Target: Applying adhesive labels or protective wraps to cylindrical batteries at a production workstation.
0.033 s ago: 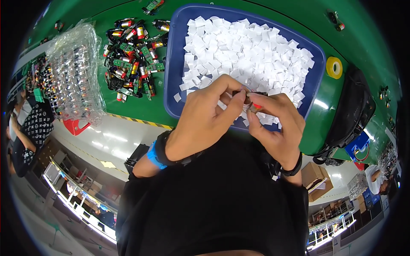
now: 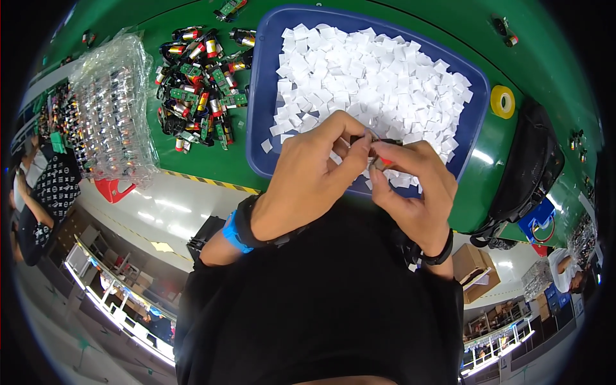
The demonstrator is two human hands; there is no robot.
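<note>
"Who is pictured?"

"A person in black, whose bare left hand (image 2: 308,170) and right hand (image 2: 423,179) meet above the near side of a blue plastic tray (image 2: 263,96), with a small red-and-dark part (image 2: 385,160) between them."

"How are the fingers set?"

"Narrow on both sides. The left thumb and forefinger pinch the dark end; the right pair grips near the red section. Fingertips cover most of the part, so its full shape cannot be told."

"And the tray?"

"It is heaped with white paper squares (image 2: 359,77) and rests on a green surface (image 2: 218,163)."

"What flanks it?"

"At left, a pile of battery-and-circuit-board assemblies (image 2: 202,102) lies close by, then clear bubble packaging (image 2: 119,102) over rows of small pieces. At right, a yellow tape roll (image 2: 495,102) sits just beside the rim, near a black bag (image 2: 526,167)."

"On the wrists?"

"A blue band (image 2: 232,235) and black strap at left, a black wristband (image 2: 440,256) at right."
</note>
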